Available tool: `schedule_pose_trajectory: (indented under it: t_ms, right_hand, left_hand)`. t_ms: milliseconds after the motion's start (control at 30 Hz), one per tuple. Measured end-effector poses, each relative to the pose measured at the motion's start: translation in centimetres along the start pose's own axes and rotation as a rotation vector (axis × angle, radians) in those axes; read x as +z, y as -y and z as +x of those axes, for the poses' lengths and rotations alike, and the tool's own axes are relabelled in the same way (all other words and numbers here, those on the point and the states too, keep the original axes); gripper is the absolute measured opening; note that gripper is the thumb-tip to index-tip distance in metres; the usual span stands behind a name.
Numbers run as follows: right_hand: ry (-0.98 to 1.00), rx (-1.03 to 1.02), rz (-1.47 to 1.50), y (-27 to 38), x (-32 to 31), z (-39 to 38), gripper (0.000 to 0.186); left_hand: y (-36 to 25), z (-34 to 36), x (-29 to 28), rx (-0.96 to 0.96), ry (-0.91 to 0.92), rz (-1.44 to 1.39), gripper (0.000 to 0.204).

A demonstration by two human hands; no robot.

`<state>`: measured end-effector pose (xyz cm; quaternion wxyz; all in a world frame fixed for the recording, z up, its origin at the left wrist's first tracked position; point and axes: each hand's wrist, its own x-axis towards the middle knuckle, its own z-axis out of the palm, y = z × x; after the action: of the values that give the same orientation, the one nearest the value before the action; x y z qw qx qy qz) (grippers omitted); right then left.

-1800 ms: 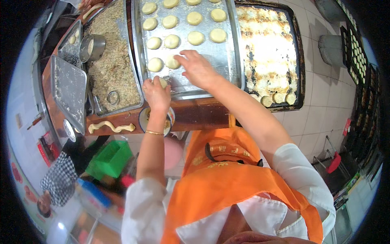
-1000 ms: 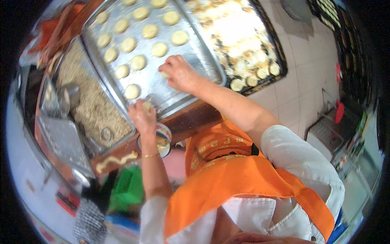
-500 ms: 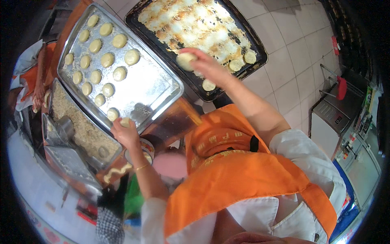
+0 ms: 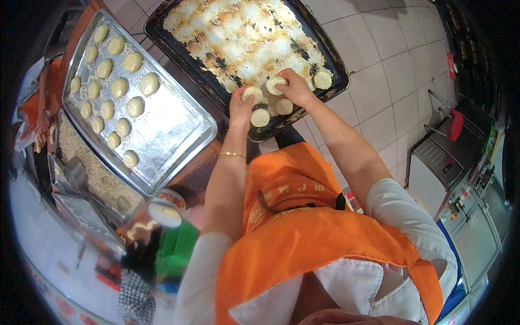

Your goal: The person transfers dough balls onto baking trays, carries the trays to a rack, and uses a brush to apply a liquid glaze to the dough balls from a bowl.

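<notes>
A dark, crusted baking tray [image 4: 238, 43] with pale paper lies ahead of me. Near its front edge are several round pale pieces [image 4: 260, 118]. My left hand [image 4: 241, 108] pinches a pale round piece [image 4: 253, 93] over that edge. Beside it, my right hand [image 4: 295, 92] grips another round piece [image 4: 275, 84]. The silver tray [image 4: 168, 146] to the left carries several rows of smooth dough discs [image 4: 132, 62].
Another person's hand [image 4: 43, 130] is at the far left beside a crumb-filled tray [image 4: 92, 162]. A bowl [image 4: 169, 199] and a green bin [image 4: 176, 249] sit lower left. A steel appliance [image 4: 433, 165] and dark racks [image 4: 468, 65] stand at right.
The view has swung toward the dark tray. Both my hands, each with a round piece, have moved from the silver tray onto the dark tray's near edge.
</notes>
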<state>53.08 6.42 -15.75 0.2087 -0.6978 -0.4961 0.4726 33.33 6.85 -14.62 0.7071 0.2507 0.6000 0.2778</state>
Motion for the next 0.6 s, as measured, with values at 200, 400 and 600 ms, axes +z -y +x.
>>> schedule_pose_trajectory:
  t_ms: [200,400,600]
  right_hand:
    - [-0.034,-0.011,-0.233,-0.5,2.0,1.0,0.038]
    - [-0.29,-0.284,-0.429,3.5,1.2,0.1,0.038]
    - [-0.322,-0.585,-0.146,15.5,2.2,-0.3,0.039]
  left_hand:
    - [3.9,4.0,-1.6,0.213,-0.295,0.914,0.054]
    - [0.3,-3.4,0.3,0.426,-0.345,0.838,0.048]
    - [-7.5,-14.3,-6.4,0.802,-0.273,0.75,0.042]
